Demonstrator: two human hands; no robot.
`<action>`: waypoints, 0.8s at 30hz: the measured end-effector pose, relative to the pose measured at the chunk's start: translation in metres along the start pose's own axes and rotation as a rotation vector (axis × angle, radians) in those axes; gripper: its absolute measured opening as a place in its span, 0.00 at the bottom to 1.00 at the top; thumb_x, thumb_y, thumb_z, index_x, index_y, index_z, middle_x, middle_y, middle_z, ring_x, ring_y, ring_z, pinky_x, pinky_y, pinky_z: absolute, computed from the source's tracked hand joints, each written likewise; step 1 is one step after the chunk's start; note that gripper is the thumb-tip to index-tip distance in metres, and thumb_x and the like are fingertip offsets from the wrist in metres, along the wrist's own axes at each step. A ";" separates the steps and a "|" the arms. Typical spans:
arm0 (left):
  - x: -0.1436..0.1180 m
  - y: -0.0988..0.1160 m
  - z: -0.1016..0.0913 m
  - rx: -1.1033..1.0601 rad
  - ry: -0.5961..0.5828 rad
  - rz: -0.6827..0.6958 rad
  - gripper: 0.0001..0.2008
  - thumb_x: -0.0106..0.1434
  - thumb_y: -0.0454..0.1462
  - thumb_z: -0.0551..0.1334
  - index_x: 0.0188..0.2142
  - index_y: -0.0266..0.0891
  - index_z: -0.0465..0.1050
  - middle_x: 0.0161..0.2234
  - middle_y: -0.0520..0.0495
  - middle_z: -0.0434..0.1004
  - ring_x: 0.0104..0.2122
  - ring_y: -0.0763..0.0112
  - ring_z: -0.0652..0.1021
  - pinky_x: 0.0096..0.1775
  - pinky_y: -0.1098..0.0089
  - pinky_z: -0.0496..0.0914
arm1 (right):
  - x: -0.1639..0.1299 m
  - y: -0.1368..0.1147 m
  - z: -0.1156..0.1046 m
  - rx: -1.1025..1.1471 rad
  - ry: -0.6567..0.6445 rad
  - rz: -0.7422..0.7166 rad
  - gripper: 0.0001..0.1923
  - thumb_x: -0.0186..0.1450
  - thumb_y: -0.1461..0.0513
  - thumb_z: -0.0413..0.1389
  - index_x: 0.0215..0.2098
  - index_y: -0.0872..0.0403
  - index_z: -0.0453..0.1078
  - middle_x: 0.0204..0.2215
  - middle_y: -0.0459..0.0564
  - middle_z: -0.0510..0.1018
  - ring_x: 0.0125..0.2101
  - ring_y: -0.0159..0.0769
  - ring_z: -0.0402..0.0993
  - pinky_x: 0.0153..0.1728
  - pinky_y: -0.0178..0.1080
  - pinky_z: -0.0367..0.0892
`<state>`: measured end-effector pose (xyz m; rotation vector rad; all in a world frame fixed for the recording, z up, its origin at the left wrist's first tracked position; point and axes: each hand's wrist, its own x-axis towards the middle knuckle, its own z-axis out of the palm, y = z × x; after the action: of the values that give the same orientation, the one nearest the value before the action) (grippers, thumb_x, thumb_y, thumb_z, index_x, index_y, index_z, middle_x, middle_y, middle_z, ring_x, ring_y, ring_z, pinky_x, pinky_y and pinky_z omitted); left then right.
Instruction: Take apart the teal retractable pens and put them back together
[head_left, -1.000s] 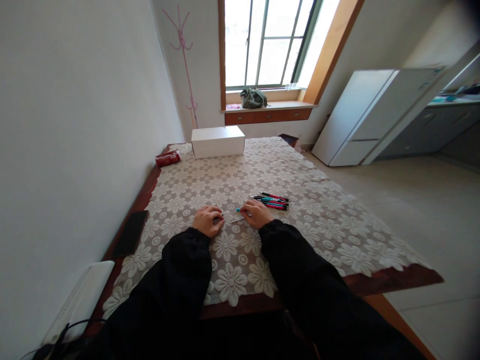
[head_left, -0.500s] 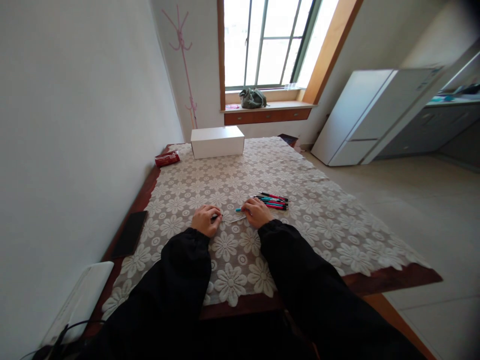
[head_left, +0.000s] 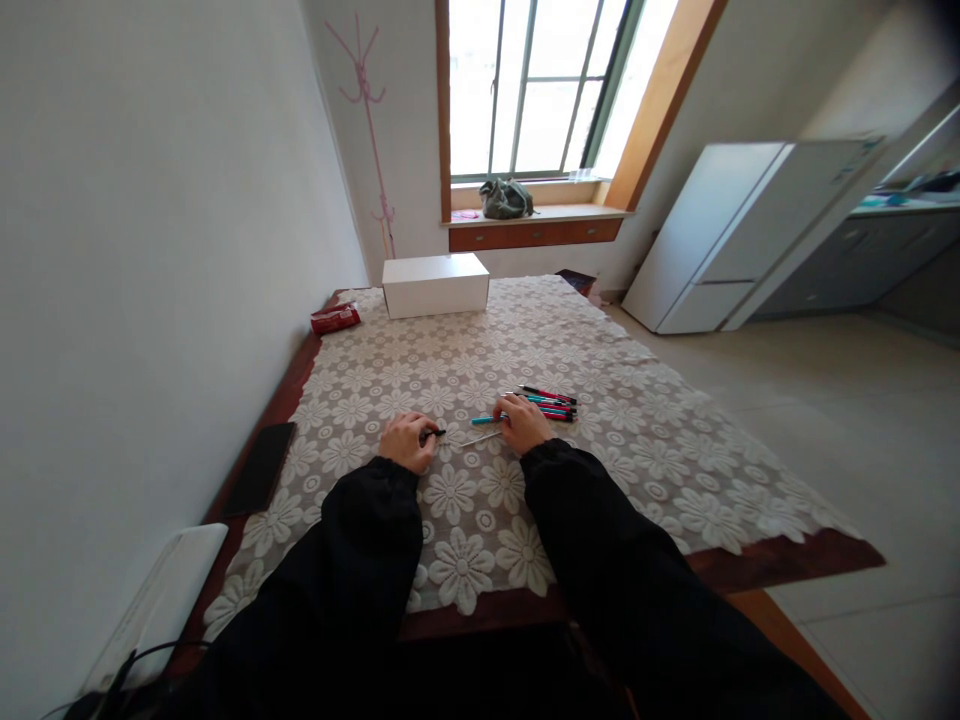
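My left hand (head_left: pixel 406 441) is curled closed on the tablecloth, pinching a small black pen part (head_left: pixel 439 433) that pokes out beyond the fingertips. My right hand (head_left: pixel 524 424) lies a short way to the right, its fingers bent and drawn together; whatever they hold is hidden. A thin whitish stick (head_left: pixel 480 438), like a pen refill, lies between the hands, with its right end close under the right hand. Just above it is a teal pen (head_left: pixel 481 420), partly covered by the right fingers. Several red, teal and black pens (head_left: pixel 553 404) lie bunched beyond the right hand.
A white box (head_left: pixel 435 288) and a red packet (head_left: pixel 335 318) stand at the far end of the lace tablecloth (head_left: pixel 450 490). At the left edge lie a black phone-like slab (head_left: pixel 259 468) and a white device (head_left: pixel 157 600) with a cable. A white fridge (head_left: pixel 720 235) stands right.
My right hand has shifted slightly to the right, uncovering more of the whitish stick and the teal pen. My left hand has moved slightly left, still holding the black part.
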<state>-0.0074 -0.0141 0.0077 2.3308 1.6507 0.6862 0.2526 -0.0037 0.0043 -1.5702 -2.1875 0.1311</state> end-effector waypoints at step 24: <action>0.001 -0.004 0.002 0.010 0.004 0.012 0.11 0.62 0.40 0.60 0.43 0.45 0.76 0.45 0.47 0.78 0.49 0.57 0.73 0.51 0.57 0.64 | 0.006 0.003 0.015 0.375 0.178 0.124 0.10 0.66 0.60 0.52 0.40 0.53 0.74 0.35 0.50 0.78 0.36 0.38 0.72 0.40 0.39 0.67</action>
<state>-0.0094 -0.0114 0.0041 2.3499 1.6464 0.6874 0.2483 0.0053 -0.0084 -1.4411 -1.8046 0.3991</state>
